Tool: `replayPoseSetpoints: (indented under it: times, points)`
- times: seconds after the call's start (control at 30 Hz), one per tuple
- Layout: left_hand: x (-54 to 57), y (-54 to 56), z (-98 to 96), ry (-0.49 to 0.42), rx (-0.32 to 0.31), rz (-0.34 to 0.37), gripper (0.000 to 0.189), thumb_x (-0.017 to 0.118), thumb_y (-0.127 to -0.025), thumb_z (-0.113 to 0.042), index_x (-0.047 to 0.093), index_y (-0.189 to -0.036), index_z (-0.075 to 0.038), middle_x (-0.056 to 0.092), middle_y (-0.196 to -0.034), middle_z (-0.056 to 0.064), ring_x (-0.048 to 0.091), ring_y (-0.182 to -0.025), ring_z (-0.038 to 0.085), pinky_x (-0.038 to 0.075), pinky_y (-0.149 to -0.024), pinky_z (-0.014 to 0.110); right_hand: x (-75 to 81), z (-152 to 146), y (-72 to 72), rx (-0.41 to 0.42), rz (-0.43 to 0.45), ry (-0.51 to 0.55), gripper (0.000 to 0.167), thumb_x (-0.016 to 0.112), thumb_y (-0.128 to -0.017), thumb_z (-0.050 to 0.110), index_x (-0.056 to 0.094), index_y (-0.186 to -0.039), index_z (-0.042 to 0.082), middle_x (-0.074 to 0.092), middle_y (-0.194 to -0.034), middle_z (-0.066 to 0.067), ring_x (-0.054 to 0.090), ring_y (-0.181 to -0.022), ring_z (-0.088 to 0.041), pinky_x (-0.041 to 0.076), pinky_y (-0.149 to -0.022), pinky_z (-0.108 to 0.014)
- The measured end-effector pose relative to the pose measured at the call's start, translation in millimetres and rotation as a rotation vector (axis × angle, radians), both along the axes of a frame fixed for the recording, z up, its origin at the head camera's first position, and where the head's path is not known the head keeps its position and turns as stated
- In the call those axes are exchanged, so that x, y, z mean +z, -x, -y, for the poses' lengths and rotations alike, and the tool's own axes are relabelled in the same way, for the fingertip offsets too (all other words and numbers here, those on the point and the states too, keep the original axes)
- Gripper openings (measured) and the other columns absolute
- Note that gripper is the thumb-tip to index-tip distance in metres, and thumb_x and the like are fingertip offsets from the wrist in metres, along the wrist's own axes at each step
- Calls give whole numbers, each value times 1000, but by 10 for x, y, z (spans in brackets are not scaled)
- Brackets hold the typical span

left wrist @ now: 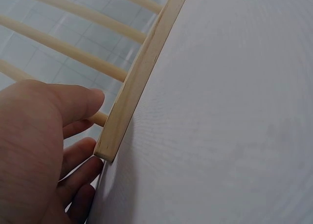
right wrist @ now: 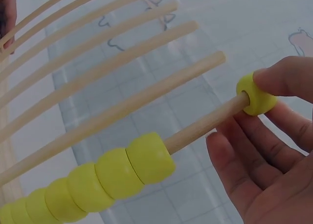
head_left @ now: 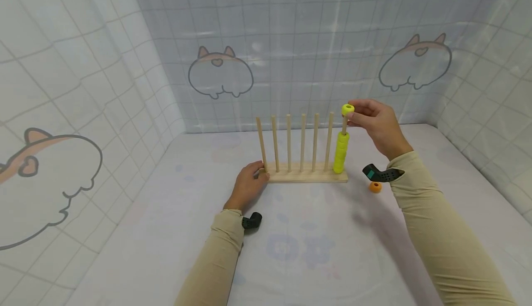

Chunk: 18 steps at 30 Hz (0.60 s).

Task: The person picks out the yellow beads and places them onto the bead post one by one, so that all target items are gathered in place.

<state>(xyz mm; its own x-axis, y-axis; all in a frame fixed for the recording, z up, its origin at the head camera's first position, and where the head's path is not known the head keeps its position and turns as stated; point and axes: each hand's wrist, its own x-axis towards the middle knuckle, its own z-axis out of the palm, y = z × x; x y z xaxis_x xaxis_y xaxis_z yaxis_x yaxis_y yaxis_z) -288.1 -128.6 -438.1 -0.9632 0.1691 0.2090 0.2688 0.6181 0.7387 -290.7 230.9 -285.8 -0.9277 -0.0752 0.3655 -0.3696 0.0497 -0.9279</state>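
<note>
A wooden peg rack with several upright pegs stands on the table. Its rightmost peg carries a stack of yellow beads. At the top of that same peg, my right hand pinches another yellow bead between thumb and fingers; the peg's tip sits inside the bead's hole. My left hand is at the rack's left end, thumb in front and fingers around the end of the base. In the left wrist view the left thumb lies near the first bare peg.
An orange bead lies on the table right of the rack, below the right wrist. Behind stands a tiled-pattern backdrop with cartoon animal outlines. Similar patterned sheets rise at the left and right. The table cloth is pale.
</note>
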Motion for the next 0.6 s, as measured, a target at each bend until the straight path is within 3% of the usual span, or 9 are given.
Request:
replayPoseSetpoints:
  times: [0.37,0.6]
  points:
    - [31,-16,17,-57,6,11,42,66,-96,-20,62,-135,-4,55,-143,14,49,-134,31,37,-113,45,-89,-49,-18,-39,39,-157,42,69,-96,18,58,-132,-1,62,-123,-12,63,-106,-23,55,-89,-25]
    - [116,-5,40,-88,50,28,39,66,-96,-23,65,-132,-5,60,-136,15,56,-126,31,44,-107,45,-182,-193,-37,-40,50,-155,44,68,-97,24,59,-130,-3,63,-124,-12,62,-110,-22,55,-88,-24]
